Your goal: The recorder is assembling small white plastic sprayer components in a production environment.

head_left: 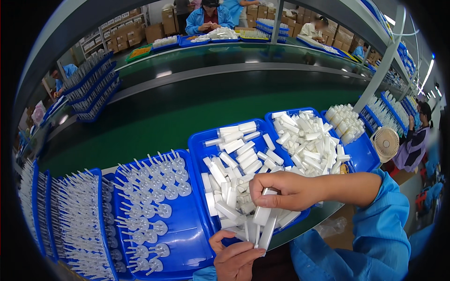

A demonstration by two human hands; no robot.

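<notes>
My right hand [291,191] is closed on a white rectangular plastic piece [263,214], gripping its upper end between thumb and fingers. Below it, my left hand [238,259] pinches the lower end of a similar white piece [268,232], with a narrower pale piece beside it. How these pieces touch or join is hard to make out. Both hands are over the near edge of a blue tray [199,180], which holds many loose white rectangular pieces [233,146], some with clear ends.
To the left, a blue tray [187,243] holds clear round-based parts with thin stems [161,210]; more filled trays [79,225] stand beside it. Right are a tray of white pieces [309,140], bundled cylinders [344,122] and a small fan [386,144]. A green conveyor belt [154,122] runs behind; co-workers sit beyond.
</notes>
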